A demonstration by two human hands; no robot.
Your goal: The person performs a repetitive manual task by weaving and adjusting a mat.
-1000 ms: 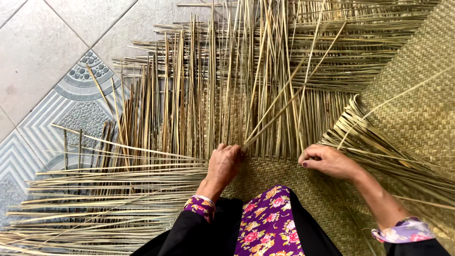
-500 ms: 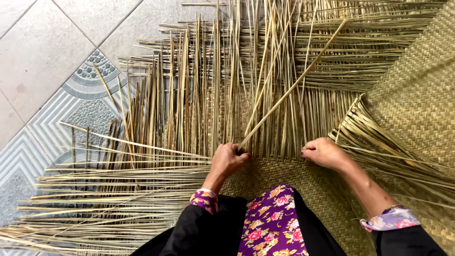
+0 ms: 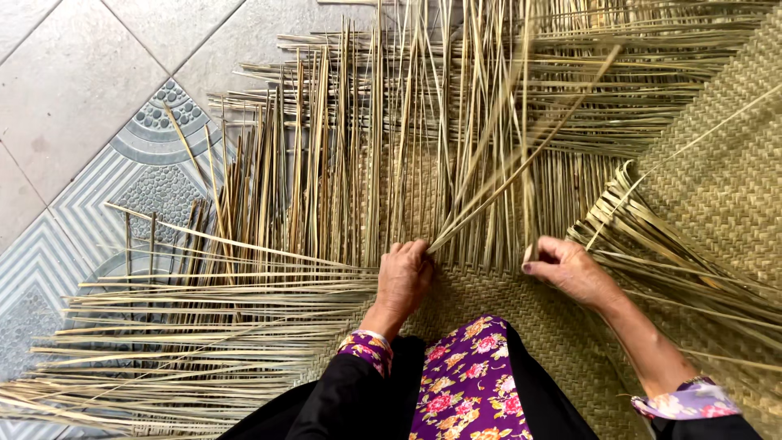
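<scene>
Weaving is seen at the unfinished edge of a straw mat (image 3: 717, 187), which is spread over a tiled floor (image 3: 73, 106). The left hand (image 3: 405, 275) is pressed down at the edge of the woven part, its fingertips closed in a pinch on one long strip (image 3: 521, 163) that is lifted and slanted up and to the right across the upright loose strips (image 3: 350, 163). The right hand (image 3: 570, 269) is curled loosely at the same edge, its fingers bent around the bases of a few strips there; whether anything is actually gripped cannot be told.

For the step to be done well, the lifted strip is probably best kept taut and flat, so that no twist is carried into the weave. The alternate uprights should be parted cleanly before the strip is laid in, and the row should be pushed snug against the finished weave so that no gap is left. The bundle of bent strips (image 3: 643, 228) just beside the right hand, and the sideways strips (image 3: 187, 326) fanned out at the left, are better kept out of the working row, since a stray strip could be caught under it.
</scene>
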